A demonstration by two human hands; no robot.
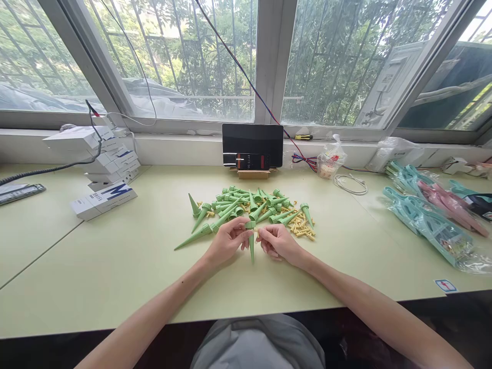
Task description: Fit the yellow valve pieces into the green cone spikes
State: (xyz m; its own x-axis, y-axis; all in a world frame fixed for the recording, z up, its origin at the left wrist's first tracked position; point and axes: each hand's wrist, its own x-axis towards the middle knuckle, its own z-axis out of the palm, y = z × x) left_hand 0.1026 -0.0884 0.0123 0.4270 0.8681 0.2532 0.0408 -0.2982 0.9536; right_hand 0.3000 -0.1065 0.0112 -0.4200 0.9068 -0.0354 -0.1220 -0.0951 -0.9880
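My left hand point(232, 237) is closed on a green plastic watering spike point(251, 248), its capped end up and its tip pointing down toward me. Close on the right, my right hand point(279, 241) pinches a small yellow plastic valve point(258, 232) against the side of the spike; whether it sits in the spike I cannot tell. Just beyond my hands lies a heap of green spikes point(234, 195). Loose yellow valves point(303, 225) are scattered at the heap's right side. One long green spike point(194, 238) lies to the left of my left hand.
A dark screen point(252, 138) with a phone point(252, 161) before it stands at the window. White boxes point(111, 159) are stacked at the left. On the right lie teal plastic hangers point(426, 215), a white cable point(350, 184) and a plastic bag point(331, 158).
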